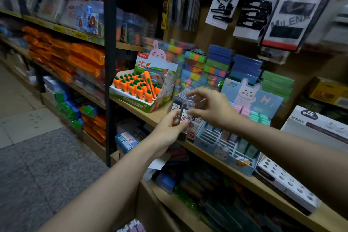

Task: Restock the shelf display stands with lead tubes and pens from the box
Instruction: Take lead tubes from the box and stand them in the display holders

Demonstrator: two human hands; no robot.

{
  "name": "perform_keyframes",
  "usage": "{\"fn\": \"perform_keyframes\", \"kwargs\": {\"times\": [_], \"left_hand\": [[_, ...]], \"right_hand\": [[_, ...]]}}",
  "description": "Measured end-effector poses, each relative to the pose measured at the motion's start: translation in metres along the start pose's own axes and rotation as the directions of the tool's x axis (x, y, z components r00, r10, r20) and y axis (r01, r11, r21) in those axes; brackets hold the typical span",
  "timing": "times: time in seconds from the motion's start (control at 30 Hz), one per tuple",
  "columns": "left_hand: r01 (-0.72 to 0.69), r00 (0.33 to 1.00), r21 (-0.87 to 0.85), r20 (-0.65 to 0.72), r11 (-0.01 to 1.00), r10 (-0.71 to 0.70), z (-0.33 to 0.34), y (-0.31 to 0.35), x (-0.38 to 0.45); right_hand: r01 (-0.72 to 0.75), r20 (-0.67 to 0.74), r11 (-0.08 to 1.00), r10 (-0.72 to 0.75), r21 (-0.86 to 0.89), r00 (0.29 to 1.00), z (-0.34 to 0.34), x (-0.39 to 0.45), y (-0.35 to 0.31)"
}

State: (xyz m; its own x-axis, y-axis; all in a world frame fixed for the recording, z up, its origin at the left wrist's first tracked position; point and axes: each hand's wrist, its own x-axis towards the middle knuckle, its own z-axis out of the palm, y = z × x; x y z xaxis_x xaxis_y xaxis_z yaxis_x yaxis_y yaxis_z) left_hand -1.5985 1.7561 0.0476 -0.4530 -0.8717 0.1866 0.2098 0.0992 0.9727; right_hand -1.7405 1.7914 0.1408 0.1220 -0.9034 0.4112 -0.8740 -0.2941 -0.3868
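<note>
My left hand [170, 128] grips a bunch of dark lead tubes [183, 113] with white labels, held upright at the front edge of the wooden shelf [150, 115]. My right hand [211, 107] reaches in from the right and pinches the top tube of the bunch between thumb and fingers. Just right of the tubes stands a pale blue display stand [226, 149] with a rabbit picture and slotted rows, partly filled. A white tray with round holes [286, 181] lies further right on the same shelf.
A carrot eraser display box [143, 88] stands left of my hands. Stacks of coloured sticky notes [216, 66] fill the back of the shelf. Hair clips on cards [254, 9] hang above. A black shelf post [109, 81] rises at left; grey floor lies below left.
</note>
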Motion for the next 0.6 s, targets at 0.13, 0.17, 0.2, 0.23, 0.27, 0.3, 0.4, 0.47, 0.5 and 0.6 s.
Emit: {"fn": "perform_keyframes", "kwargs": {"times": [0.13, 0.17, 0.2, 0.23, 0.27, 0.3, 0.4, 0.47, 0.5, 0.6], "left_hand": [[-0.091, 0.948, 0.133, -0.292, 0.987, 0.127, -0.008, 0.0, 0.003], [-0.089, 0.916, 0.169, -0.373, 0.982, 0.147, -0.011, 0.0, 0.003], [-0.069, 0.897, 0.213, -0.414, 0.975, 0.154, -0.015, -0.001, 0.004], [-0.03, 0.894, 0.268, -0.424, 0.963, 0.146, -0.018, -0.003, 0.004], [0.015, 0.9, 0.322, -0.417, 0.947, 0.128, -0.02, -0.005, 0.004], [0.046, 0.906, 0.362, -0.407, 0.931, 0.114, -0.021, -0.007, 0.005], [0.052, 0.924, 0.386, -0.369, 0.921, 0.103, -0.017, -0.011, 0.007], [0.048, 0.923, 0.386, -0.369, 0.921, 0.106, -0.014, -0.012, 0.011], [0.049, 0.921, 0.385, -0.375, 0.922, 0.107, -0.014, -0.013, 0.013], [0.036, 0.918, 0.329, -0.384, 0.944, 0.099, -0.016, -0.015, 0.018]], "right_hand": [[-0.018, -0.141, 0.996, 0.029, 0.084, 0.99, -0.003, 0.016, -0.005], [-0.023, -0.2, 0.993, 0.047, 0.117, 0.979, -0.006, 0.022, -0.007], [-0.026, -0.262, 0.988, 0.065, 0.15, 0.963, -0.009, 0.028, -0.008], [-0.029, -0.312, 0.984, 0.083, 0.174, 0.946, -0.011, 0.034, -0.009], [-0.034, -0.345, 0.982, 0.096, 0.184, 0.934, -0.011, 0.039, -0.01], [-0.039, -0.365, 0.984, 0.102, 0.176, 0.925, -0.009, 0.042, -0.01], [-0.061, -0.383, 0.991, 0.104, 0.122, 0.918, 0.004, 0.05, -0.009], [-0.066, -0.356, 0.995, 0.09, 0.08, 0.93, 0.013, 0.053, -0.007], [-0.057, -0.339, 0.997, 0.071, 0.051, 0.938, 0.017, 0.053, -0.006], [-0.015, -0.285, 0.999, 0.004, -0.038, 0.959, 0.026, 0.052, -0.004]]}}
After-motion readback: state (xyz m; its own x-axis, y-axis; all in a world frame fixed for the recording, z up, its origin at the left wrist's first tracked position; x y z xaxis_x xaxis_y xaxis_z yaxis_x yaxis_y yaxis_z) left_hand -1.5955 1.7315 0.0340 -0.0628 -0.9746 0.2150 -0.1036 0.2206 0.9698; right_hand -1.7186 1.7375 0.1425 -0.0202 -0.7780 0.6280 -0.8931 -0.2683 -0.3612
